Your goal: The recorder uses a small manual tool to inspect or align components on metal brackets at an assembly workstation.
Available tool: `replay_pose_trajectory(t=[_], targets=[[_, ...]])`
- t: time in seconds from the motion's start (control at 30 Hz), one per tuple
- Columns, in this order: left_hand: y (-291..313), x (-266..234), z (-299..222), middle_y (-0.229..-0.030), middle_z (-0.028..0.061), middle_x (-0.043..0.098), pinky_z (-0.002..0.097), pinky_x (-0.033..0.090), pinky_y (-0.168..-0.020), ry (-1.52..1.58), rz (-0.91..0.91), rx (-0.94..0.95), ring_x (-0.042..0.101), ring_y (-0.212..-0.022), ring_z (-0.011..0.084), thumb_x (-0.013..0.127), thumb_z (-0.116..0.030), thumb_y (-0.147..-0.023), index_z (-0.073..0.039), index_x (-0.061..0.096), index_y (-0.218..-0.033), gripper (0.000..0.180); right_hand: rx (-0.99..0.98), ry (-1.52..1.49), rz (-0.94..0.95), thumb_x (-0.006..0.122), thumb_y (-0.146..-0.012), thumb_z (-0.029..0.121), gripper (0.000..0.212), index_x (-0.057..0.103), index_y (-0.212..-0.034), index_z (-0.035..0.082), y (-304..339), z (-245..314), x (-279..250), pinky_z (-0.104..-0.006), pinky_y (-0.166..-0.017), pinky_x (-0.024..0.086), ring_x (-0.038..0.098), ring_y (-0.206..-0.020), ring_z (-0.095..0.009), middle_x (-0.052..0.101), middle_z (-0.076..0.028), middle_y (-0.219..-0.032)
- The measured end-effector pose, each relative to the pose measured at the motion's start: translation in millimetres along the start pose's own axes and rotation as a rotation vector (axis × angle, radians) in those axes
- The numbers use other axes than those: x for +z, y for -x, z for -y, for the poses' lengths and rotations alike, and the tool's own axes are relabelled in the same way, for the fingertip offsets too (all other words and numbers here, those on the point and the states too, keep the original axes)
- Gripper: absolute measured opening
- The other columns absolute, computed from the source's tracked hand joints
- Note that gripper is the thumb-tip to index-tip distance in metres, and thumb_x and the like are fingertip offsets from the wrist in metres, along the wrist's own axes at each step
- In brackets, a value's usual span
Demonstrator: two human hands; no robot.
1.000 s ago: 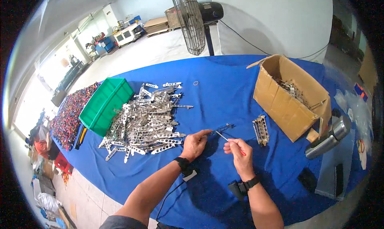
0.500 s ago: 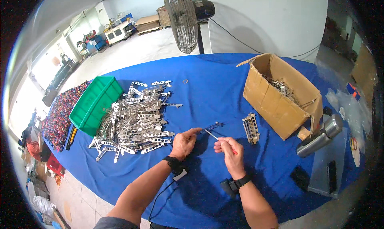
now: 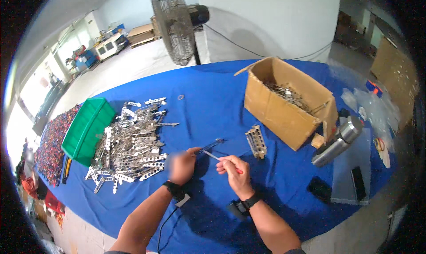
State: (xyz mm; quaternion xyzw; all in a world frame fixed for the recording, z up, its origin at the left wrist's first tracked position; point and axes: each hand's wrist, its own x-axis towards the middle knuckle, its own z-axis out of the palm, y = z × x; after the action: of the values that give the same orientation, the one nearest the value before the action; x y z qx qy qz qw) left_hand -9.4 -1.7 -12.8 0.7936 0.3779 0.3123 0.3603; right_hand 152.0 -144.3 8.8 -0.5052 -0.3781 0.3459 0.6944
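My left hand [image 3: 183, 167] is closed on the near end of a slim, dark-looking metal strip [image 3: 214, 143], which points away to the right just over the blue cloth. In my right hand [image 3: 237, 177] is a screwdriver [image 3: 212, 156] with a thin pale shaft and a red handle end. Its tip meets or nearly meets the strip beside my left fingers; contact is too small to tell. To the left lies a big heap of perforated metal strips [image 3: 133, 143]. A small neat stack of similar strips [image 3: 256, 141] sits right of my hands.
A green bin [image 3: 88, 129] and a mound of small red and dark pieces [image 3: 55, 145] stand far left. At right are a cardboard box [image 3: 279, 110] holding metal parts, a steel flask [image 3: 337, 141] and a dark phone-like slab [image 3: 357, 184]. A fan [image 3: 173, 27] stands beyond the table.
The whole view has swung, so the scene sits further left in the picture. Both hands keep hold of the strip and screwdriver, in nearly the same place on the cloth.
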Motion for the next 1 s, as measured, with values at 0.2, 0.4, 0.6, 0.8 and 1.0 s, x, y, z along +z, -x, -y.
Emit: replay_pose_trajectory(t=[0.2,0.4,0.6,0.8,1.0], targets=[[2,-1,-20,-0.056,0.0089,0.050,0.0306,0.042,-0.052,-0.033,-0.003,0.045,0.047,-0.052,0.0106,0.055,-0.008,-0.091,-0.008,0.070,-0.114,0.028,-0.014,0.028,0.034,0.052,-0.098,0.013,0.022,0.065,-0.102,-0.004,3,-6,1,-0.0285,-0.069,0.057,0.069,-0.074,-0.016,0.071,-0.012,-0.084],[-1,-3,-5,-0.057,0.0102,0.052,0.0310,0.043,-0.052,-0.042,-0.012,0.051,0.047,-0.053,0.0104,0.055,-0.008,-0.091,-0.007,0.070,-0.113,0.027,-0.044,0.047,0.100,0.053,-0.100,0.017,0.024,0.064,-0.106,-0.004,4,-5,7,-0.0294,-0.071,0.056,0.069,-0.080,-0.016,0.071,-0.012,-0.089],[-2,4,-14,-0.059,0.0116,0.054,0.0333,0.044,-0.054,-0.077,0.020,0.029,0.051,-0.053,0.0121,0.055,-0.010,-0.092,-0.009,0.070,-0.114,0.027,0.008,0.031,0.064,0.053,-0.099,0.015,0.023,0.065,-0.106,-0.004,4,-9,-1,-0.0284,-0.072,0.057,0.070,-0.080,-0.016,0.072,-0.013,-0.090],[0,0,-7,-0.064,0.0128,0.061,0.0323,0.047,-0.058,0.007,-0.023,0.062,0.055,-0.056,0.0135,0.055,-0.009,-0.092,-0.008,0.070,-0.114,0.027,0.005,0.041,0.073,0.053,-0.099,0.015,0.023,0.065,-0.104,-0.005,1,-9,4,-0.0291,-0.071,0.058,0.070,-0.079,-0.017,0.072,-0.014,-0.090],[-1,4,-7,-0.064,0.0127,0.061,0.0325,0.047,-0.058,-0.018,-0.024,0.070,0.055,-0.055,0.0140,0.055,-0.009,-0.091,-0.007,0.070,-0.113,0.026,-0.066,0.080,0.062,0.053,-0.099,0.016,0.024,0.065,-0.103,-0.004,4,-9,3,-0.0297,-0.070,0.057,0.071,-0.078,-0.017,0.072,-0.014,-0.087]])
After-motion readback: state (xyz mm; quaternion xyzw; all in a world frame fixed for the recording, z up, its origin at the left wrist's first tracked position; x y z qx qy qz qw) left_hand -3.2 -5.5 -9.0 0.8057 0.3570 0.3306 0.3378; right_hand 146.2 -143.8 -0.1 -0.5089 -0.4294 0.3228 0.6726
